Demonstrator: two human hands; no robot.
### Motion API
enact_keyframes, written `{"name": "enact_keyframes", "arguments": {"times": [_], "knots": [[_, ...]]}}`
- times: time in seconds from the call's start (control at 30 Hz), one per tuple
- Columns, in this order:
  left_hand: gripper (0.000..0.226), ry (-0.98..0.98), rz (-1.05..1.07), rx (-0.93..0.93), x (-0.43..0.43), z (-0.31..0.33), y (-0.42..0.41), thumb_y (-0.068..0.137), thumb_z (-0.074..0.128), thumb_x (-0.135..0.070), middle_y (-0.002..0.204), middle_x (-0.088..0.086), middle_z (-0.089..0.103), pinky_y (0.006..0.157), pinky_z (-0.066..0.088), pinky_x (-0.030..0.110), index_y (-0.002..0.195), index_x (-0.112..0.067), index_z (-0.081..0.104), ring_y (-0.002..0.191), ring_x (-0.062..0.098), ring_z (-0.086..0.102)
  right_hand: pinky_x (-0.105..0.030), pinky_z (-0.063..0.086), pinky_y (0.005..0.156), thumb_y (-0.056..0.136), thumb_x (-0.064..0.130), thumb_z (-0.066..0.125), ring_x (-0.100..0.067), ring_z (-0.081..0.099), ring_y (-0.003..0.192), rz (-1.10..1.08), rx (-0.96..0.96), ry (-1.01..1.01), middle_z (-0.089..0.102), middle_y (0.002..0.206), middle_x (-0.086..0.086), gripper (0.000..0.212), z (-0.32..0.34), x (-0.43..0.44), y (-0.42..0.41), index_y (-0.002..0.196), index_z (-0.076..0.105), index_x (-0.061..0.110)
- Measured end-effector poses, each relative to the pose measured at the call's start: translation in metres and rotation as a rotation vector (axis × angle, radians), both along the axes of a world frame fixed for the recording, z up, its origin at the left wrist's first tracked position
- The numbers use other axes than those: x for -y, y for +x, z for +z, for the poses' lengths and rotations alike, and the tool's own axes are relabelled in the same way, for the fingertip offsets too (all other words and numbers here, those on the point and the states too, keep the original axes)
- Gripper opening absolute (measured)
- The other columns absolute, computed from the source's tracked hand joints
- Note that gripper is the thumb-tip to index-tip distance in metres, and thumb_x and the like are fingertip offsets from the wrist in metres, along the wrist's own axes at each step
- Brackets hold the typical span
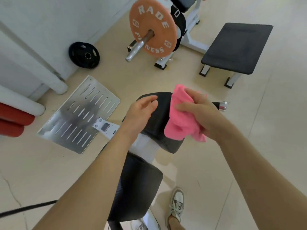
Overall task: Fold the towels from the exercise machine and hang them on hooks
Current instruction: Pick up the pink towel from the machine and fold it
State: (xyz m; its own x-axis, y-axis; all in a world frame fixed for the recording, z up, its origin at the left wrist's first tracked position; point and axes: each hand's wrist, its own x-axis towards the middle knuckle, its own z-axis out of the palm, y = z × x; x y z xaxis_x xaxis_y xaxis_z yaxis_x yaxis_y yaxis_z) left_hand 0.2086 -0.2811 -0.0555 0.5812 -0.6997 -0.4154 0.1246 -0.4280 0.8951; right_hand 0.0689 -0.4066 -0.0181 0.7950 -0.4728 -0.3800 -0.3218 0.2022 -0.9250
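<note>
Head view: folding stage, above black machine pad (pixel 159 130)
Right hand (pixel 201 112): clenched on bunched pink towel (pixel 181 123)
Left hand (pixel 141 112): released, empty
Risk: loose corner slips, fold collapses

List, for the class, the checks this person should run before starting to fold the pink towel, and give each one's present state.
1. Crumpled pink cloth towel gripped by the right hand: ok.
2. Left hand free to take a corner: ok, open and empty above the black padded machine cushion.
3. Towel spread flat for folding: not ok, it is bunched.
4. Towel clear of the floor: ok.
5. Hooks located: cannot tell, none in view.
6. Other towels left on the machine: cannot tell; none shows on the visible pads.
</note>
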Motion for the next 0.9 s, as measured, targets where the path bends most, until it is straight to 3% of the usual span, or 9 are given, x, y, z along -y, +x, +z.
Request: {"name": "enact_keyframes", "arguments": {"times": [0.07,0.13,0.2,0.4,0.5,0.6,0.67,0.8,0.9], "knots": [[0.027,-0.172,-0.027,-0.089,-0.021,0.042,-0.012,0.097,0.049,-0.030,0.116,0.000,0.068,0.097,0.048,0.037,0.115,-0.020,0.066,0.110,0.015,0.061,-0.025,0.055,0.064,0.088,-0.001,0.058,-0.014,0.064,0.080,0.215,0.071,0.203,0.064,0.093,-0.004,0.031,0.030,-0.017,-0.008,0.114,0.061,0.016],[0.042,-0.232,-0.198,-0.133,-0.044,0.076,-0.022,0.097,0.047,-0.038,0.101,0.013,0.065,0.085,0.047,0.042,0.111,-0.003,0.065,0.095,0.028,0.059,-0.028,0.056,0.070,0.087,-0.003,0.056,-0.023,0.064,0.087,0.378,0.178,0.320,0.065,0.102,-0.014,0.031,0.056,-0.035,-0.011,0.116,0.059,0.005],[0.050,-0.267,-0.275,-0.144,-0.072,0.101,-0.027,0.093,0.050,-0.041,0.094,0.015,0.059,0.078,0.043,0.040,0.108,0.005,0.062,0.087,0.026,0.052,-0.028,0.056,0.073,0.083,-0.001,0.053,-0.025,0.065,0.086,0.408,0.247,0.351,0.067,0.097,-0.017,0.022,0.078,-0.055,-0.011,0.103,0.064,0.000],[0.014,-0.386,-0.276,-0.328,-0.166,0.147,-0.011,0.084,0.065,-0.024,0.075,0.002,0.068,0.059,0.051,0.018,0.082,-0.012,0.073,0.064,0.009,0.062,-0.019,0.052,0.059,0.082,0.000,0.055,-0.011,0.063,0.067,0.437,0.267,0.302,0.064,0.078,-0.006,0.013,0.139,-0.108,0.001,0.093,0.061,0.001],[0.029,-0.400,-0.409,-0.474,-0.199,0.156,0.002,0.072,0.080,-0.028,0.085,0.003,0.068,0.068,0.054,0.020,0.095,-0.012,0.071,0.073,0.011,0.064,-0.022,0.055,0.066,0.082,-0.004,0.064,-0.016,0.067,0.076,0.655,0.114,0.110,0.069,0.088,-0.008,0.020,0.153,-0.125,0.009,0.100,0.066,0.006],[0.029,-0.358,-0.454,-0.488,-0.214,0.162,0.016,0.069,0.083,-0.025,0.075,0.002,0.067,0.059,0.053,0.019,0.088,-0.009,0.069,0.064,0.009,0.064,-0.022,0.055,0.072,0.083,0.003,0.070,-0.012,0.070,0.086,0.957,-0.165,-0.268,0.073,0.094,0.002,0.022,0.159,-0.133,0.016,0.098,0.070,0.018],[0.017,-0.273,-0.375,-0.413,-0.217,0.160,0.027,0.070,0.082,-0.015,0.067,0.001,0.067,0.054,0.051,0.018,0.080,-0.009,0.070,0.057,0.008,0.062,-0.020,0.055,0.070,0.083,0.012,0.072,-0.007,0.070,0.081,1.062,-0.305,-0.346,0.074,0.089,0.008,0.015,0.161,-0.127,0.025,0.094,0.072,0.023],[0.019,0.055,-0.016,0.100,-0.212,0.143,0.048,0.067,0.084,-0.028,0.061,-0.004,0.056,0.052,0.036,0.020,0.068,-0.020,0.067,0.055,0.008,0.049,-0.022,0.053,0.069,0.087,0.028,0.069,-0.006,0.067,0.071,1.117,-0.464,-0.467,0.074,0.080,0.009,0.010,0.153,-0.100,0.066,0.084,0.073,0.019],[0.016,0.260,-0.098,0.341,-0.209,0.140,0.067,0.073,0.080,-0.021,0.056,-0.011,0.050,0.052,0.034,0.018,0.069,-0.024,0.066,0.052,0.004,0.045,-0.026,0.038,0.058,0.091,0.026,0.059,-0.010,0.044,0.052,1.103,-0.608,-0.929,0.051,0.056,0.007,0.035,0.129,-0.079,0.109,0.058,0.051,0.017]]}}
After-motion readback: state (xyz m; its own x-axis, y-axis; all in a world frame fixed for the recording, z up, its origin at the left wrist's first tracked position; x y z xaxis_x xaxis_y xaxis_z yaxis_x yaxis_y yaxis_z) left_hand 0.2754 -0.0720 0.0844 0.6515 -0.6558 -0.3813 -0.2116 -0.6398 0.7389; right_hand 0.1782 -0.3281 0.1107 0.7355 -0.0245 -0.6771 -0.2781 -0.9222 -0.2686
